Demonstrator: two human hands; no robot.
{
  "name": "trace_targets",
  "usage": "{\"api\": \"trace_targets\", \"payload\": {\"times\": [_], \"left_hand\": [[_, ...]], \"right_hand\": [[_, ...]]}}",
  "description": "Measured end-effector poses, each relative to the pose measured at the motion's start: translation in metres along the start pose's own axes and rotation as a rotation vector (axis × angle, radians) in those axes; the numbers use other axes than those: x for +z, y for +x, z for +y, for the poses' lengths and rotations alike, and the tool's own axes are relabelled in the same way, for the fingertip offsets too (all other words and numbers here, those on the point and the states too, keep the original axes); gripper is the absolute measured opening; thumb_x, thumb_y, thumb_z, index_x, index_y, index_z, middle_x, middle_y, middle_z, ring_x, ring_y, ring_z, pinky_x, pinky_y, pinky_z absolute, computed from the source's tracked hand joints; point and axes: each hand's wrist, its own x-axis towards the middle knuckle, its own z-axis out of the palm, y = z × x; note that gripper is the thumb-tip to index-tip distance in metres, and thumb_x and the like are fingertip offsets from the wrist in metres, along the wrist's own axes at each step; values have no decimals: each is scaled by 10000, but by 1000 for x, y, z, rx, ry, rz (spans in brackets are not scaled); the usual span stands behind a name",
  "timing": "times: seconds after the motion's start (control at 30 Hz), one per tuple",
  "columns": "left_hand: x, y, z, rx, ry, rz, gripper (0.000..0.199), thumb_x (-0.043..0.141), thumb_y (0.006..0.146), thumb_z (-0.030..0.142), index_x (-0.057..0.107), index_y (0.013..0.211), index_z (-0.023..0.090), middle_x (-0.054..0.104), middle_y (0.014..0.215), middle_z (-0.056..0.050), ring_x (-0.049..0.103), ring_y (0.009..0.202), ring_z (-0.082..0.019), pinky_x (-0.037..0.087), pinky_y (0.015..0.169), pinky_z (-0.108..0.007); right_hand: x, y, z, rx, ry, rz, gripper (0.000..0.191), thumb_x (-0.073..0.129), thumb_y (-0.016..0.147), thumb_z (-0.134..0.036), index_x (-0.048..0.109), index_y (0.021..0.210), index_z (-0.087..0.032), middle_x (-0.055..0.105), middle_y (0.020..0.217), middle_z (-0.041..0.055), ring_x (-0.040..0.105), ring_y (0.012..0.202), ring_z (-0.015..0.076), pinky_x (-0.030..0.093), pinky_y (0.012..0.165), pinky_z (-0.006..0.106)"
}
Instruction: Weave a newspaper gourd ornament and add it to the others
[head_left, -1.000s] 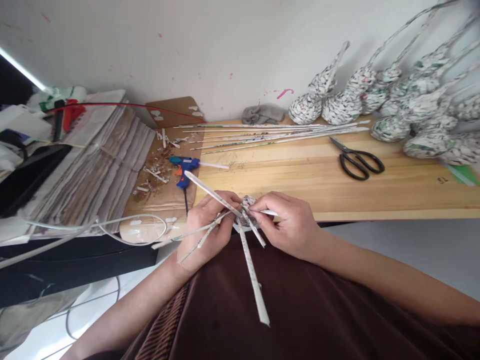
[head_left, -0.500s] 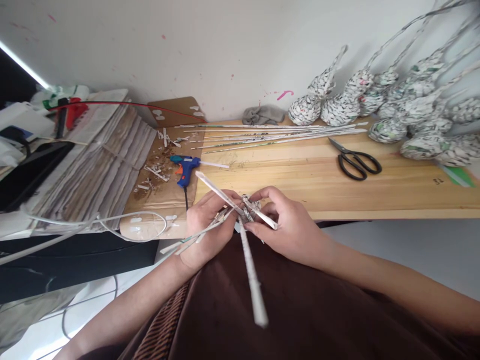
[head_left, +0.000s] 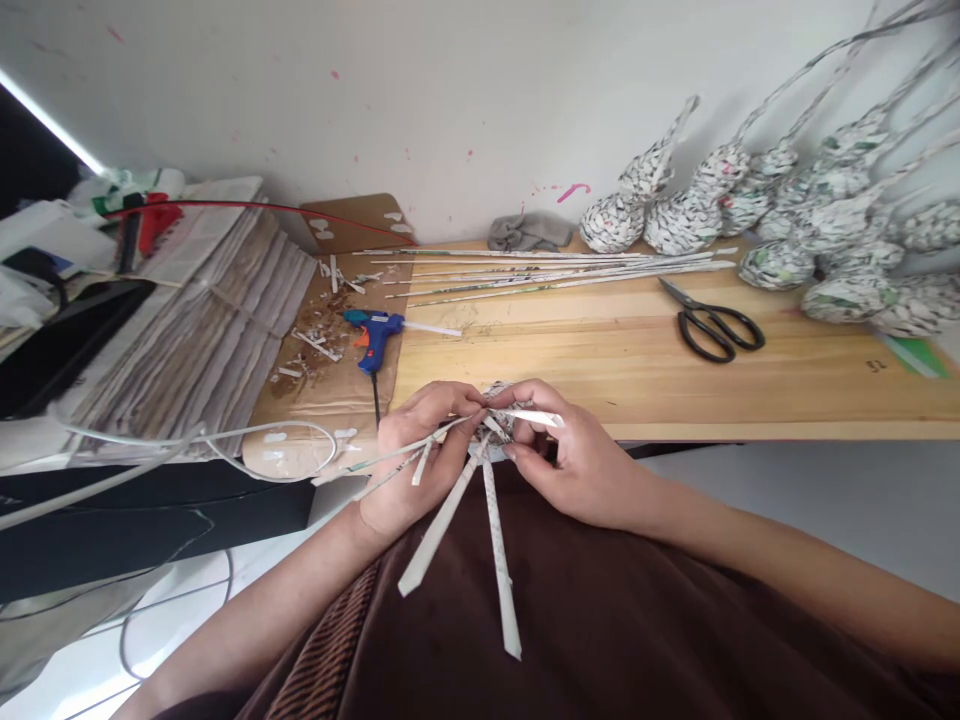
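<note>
Between my hands, at the table's front edge, is a small woven paper piece with several flat paper strips sticking out. My left hand is closed on its left side, thumb and fingertips pinching at the strip bases, with thin strips lying across the palm. My right hand curls round the right side, its index fingertip meeting the left fingertips and its thumb below. One paper strip slants down to the left; another hangs over the brown cloth on the lap. The fingers hide part of the weave.
Long paper sticks lie along the back of the wooden table. Black scissors rest at right, before woven gourd shapes. At left are a blue glue gun, paper scraps, a newspaper stack and a white cable.
The strip that pointed up to the left now slants down to the left. My fingertips have come together at the top of the weave, and the short right-hand strip has swung up.
</note>
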Motion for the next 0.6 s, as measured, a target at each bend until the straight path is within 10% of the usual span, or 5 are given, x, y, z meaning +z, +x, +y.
{"api": "trace_targets", "payload": {"times": [0.6], "left_hand": [[-19,22,-21,366,24,-271,197,702,873,68,717,1031,186,740,1027,-85,710,970,-180,582,870,-299]], "right_hand": [[-6,9,13,-95,45,87,96,609,904,-164,701,933,-162,667,753,18,557,632,116,455,584,246]]}}
